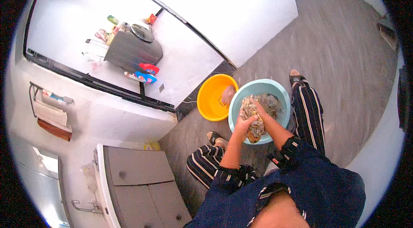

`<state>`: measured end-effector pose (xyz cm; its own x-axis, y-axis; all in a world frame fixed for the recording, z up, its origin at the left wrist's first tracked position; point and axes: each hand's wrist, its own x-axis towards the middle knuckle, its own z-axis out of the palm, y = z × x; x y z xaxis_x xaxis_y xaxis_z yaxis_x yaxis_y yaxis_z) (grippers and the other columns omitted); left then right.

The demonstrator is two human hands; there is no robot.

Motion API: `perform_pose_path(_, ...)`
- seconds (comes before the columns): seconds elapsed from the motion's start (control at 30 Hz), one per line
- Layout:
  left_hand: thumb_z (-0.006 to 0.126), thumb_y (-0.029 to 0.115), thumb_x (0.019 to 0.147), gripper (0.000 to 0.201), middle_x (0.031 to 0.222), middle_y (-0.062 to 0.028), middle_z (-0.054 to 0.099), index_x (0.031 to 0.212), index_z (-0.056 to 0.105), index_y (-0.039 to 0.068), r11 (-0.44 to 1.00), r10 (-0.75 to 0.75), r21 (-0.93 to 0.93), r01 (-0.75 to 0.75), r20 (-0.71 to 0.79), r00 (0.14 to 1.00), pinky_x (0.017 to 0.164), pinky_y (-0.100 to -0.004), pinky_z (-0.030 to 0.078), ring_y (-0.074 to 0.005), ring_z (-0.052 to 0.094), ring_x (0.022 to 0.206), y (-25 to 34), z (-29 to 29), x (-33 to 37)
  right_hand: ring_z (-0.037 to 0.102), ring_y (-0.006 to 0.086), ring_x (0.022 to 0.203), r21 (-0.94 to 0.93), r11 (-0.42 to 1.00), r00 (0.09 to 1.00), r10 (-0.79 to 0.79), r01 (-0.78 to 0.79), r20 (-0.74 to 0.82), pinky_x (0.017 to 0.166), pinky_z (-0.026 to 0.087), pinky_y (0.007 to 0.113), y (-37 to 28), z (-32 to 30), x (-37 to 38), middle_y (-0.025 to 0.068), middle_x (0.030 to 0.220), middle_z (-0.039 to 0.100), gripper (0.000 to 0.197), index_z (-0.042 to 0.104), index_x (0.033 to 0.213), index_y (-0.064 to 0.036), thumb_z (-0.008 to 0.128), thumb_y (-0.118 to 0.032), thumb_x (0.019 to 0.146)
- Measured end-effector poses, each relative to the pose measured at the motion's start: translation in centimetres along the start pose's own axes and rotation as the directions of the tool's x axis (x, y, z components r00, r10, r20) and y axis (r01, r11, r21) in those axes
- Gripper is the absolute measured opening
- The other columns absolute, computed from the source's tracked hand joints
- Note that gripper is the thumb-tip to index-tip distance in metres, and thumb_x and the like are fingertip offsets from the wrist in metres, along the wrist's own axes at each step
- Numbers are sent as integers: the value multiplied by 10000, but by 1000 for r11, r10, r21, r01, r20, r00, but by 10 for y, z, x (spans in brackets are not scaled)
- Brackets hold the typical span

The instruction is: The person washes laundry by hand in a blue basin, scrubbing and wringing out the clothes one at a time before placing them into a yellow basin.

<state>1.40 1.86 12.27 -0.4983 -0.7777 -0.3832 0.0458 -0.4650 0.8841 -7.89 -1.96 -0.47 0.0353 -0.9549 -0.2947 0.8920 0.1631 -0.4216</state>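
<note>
Over a light blue basin (282, 88) between my feet, both my hands are closed around a bunched, multicoloured patterned cloth (248, 107). My left hand (245, 125) grips it from the near left side. My right hand (260, 110) presses on it from the right. Part of the cloth hangs below my hands toward the near rim. Greyish, wet-looking material (272, 104) lies in the basin behind my right hand; I cannot make out whether it is cloth or murky water. My fingers are partly hidden by the folds.
A yellow basin (206, 105) holding a pinkish bundle (228, 94) stands against the blue one's left. A grey drawer cabinet (142, 165) with a sink tap (86, 206) is at lower left. Behind a black-framed opening stands a grey washing machine (133, 52) with bottles around it.
</note>
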Motion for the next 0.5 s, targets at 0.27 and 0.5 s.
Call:
perform_pose_path(0.27,726,85,653,468,948,-50,619,1086,553,46,872,332,414,-262,-107,937,778,-308,476,-154,595,864,-28,-26,8,558,262,1060,-285,937,979,203,-201,-22,889,443,431,2,-18,-18,88,1167,585,638,532,1224,-78,394,-599,881)
perform_pose_path(0.5,740,235,615,561,1024,-122,640,1134,564,113,622,311,699,-353,194,930,839,-348,471,-242,619,934,3,18,-33,578,330,999,-61,982,983,178,-176,35,866,472,469,-12,-48,-51,186,1158,571,725,503,1229,-15,366,-633,875)
